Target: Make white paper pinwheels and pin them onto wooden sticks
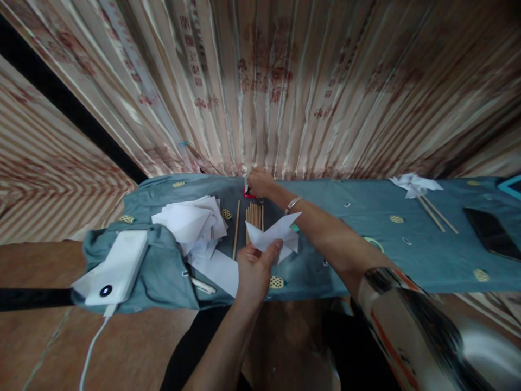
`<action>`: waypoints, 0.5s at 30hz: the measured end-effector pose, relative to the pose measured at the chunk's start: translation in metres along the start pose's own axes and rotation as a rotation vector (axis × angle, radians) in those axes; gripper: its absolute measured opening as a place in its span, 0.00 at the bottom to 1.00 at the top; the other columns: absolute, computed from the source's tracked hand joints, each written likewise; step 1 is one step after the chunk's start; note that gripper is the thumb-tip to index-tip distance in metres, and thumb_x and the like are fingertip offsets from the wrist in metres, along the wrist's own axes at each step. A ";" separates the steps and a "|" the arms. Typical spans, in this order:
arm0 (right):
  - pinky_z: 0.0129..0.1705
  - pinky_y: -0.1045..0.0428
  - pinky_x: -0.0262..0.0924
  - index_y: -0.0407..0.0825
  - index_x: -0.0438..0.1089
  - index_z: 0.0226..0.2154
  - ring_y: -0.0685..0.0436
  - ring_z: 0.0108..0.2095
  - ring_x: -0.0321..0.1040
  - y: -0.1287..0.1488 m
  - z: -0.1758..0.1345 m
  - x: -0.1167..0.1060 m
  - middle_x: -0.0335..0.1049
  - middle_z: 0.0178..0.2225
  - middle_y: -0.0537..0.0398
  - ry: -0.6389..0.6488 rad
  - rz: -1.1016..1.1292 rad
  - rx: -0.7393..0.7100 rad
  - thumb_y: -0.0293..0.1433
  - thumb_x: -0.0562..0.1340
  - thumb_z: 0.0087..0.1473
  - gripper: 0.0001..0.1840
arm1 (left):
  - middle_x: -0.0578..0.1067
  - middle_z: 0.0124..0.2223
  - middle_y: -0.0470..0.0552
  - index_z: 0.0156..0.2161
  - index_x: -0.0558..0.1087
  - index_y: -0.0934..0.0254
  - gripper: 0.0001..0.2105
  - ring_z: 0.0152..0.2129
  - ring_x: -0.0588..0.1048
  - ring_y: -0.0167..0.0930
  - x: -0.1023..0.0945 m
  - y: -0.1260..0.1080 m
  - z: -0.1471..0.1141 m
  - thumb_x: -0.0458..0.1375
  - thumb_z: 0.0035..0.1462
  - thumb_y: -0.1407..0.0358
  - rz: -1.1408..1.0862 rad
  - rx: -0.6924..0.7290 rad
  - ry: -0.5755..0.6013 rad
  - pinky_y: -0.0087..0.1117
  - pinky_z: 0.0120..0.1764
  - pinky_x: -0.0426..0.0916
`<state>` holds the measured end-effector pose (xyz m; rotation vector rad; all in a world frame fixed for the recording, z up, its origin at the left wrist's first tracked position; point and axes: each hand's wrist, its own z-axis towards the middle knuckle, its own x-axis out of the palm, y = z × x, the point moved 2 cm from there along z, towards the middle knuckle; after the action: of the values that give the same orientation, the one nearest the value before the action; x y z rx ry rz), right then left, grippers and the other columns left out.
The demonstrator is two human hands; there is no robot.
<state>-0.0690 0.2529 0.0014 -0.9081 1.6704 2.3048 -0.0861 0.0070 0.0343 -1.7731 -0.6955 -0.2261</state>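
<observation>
White loose paper pieces [191, 220] lie heaped at left, seemingly not yet mounted; next come one slim tan wooden stick [236, 231] set apart and a row of similar tan sticks [254, 213], bare as far as shows; the left hand [255, 269] pinches a folded, wing-shaped white paper piece [271, 233] just in front of that row; the right hand [260, 183], fingers curled, is at a small red object [247, 193] (whether gripped, I cannot tell); well rightward, white paper pinwheels [415, 185] with two tan sticks [432, 213] look finished, so most probably remains.
</observation>
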 end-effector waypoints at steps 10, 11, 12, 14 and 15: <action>0.52 0.40 0.61 0.39 0.71 0.42 0.36 0.49 0.66 0.001 -0.005 0.006 0.70 0.47 0.44 0.120 -0.393 -0.094 0.31 0.64 0.55 0.14 | 0.80 0.28 0.53 0.31 0.80 0.68 0.18 0.27 0.78 0.34 0.000 0.000 0.000 0.72 0.33 0.59 0.016 0.003 -0.009 0.33 0.37 0.71; 0.54 0.39 0.58 0.37 0.73 0.36 0.34 0.50 0.64 0.002 -0.007 0.006 0.72 0.44 0.41 0.126 -0.406 -0.108 0.27 0.65 0.51 0.09 | 0.80 0.29 0.53 0.31 0.80 0.68 0.18 0.27 0.78 0.34 0.000 0.001 0.000 0.72 0.33 0.58 0.011 0.004 -0.008 0.33 0.37 0.71; 0.56 0.39 0.54 0.36 0.73 0.29 0.32 0.51 0.62 0.003 -0.010 0.005 0.72 0.42 0.38 0.130 -0.415 -0.126 0.23 0.66 0.47 0.04 | 0.80 0.29 0.53 0.31 0.80 0.68 0.18 0.27 0.78 0.33 0.000 0.001 0.001 0.72 0.33 0.58 0.004 0.005 -0.007 0.33 0.37 0.71; 0.58 0.39 0.49 0.37 0.73 0.23 0.31 0.53 0.58 0.006 -0.015 0.004 0.72 0.43 0.35 0.133 -0.432 -0.167 0.18 0.64 0.43 0.02 | 0.80 0.29 0.53 0.30 0.80 0.68 0.18 0.27 0.78 0.33 0.001 0.001 0.001 0.72 0.33 0.58 -0.012 0.012 -0.004 0.33 0.37 0.71; 0.58 0.39 0.48 0.38 0.73 0.23 0.31 0.54 0.56 0.007 -0.017 0.003 0.71 0.46 0.34 0.134 -0.442 -0.190 0.17 0.63 0.43 0.04 | 0.80 0.29 0.53 0.30 0.79 0.68 0.18 0.27 0.78 0.33 0.001 0.001 0.001 0.72 0.32 0.58 -0.019 0.014 -0.001 0.33 0.37 0.71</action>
<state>-0.0684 0.2337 0.0020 -1.3413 1.1513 2.1526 -0.0845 0.0084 0.0336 -1.7540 -0.7133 -0.2326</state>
